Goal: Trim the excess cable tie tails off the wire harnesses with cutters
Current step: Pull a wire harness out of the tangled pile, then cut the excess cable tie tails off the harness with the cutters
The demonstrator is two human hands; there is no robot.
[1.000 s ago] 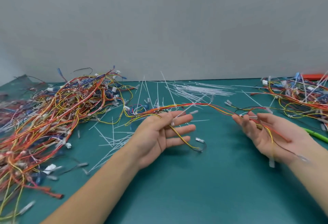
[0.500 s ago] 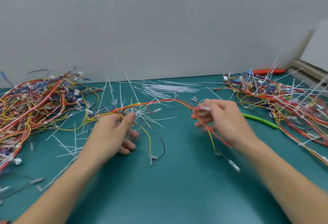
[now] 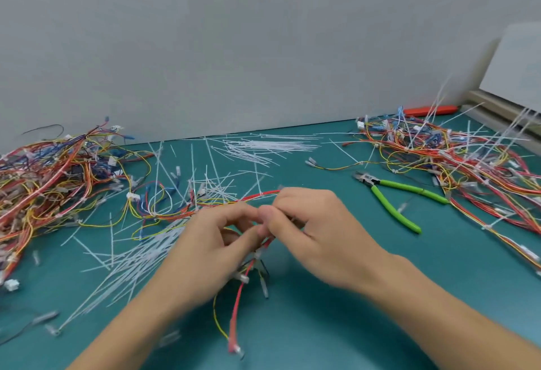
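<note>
While cutters (image 3: 392,198) lie aside (handles spread), both hands (image 3: 222,240) (image 3: 316,232) pinch one harness (image 3: 240,305).

I see a teal table mat (image 3: 336,325) that covers the whole work surface. Behind it stands a plain grey wall (image 3: 234,47). At the far right edge of the mat, close to the wall, lies a flat orange-red object (image 3: 429,110); I cannot tell what it is. In the right corner I see a white panel (image 3: 515,68) leaning above a beige ledge (image 3: 497,106).
</note>
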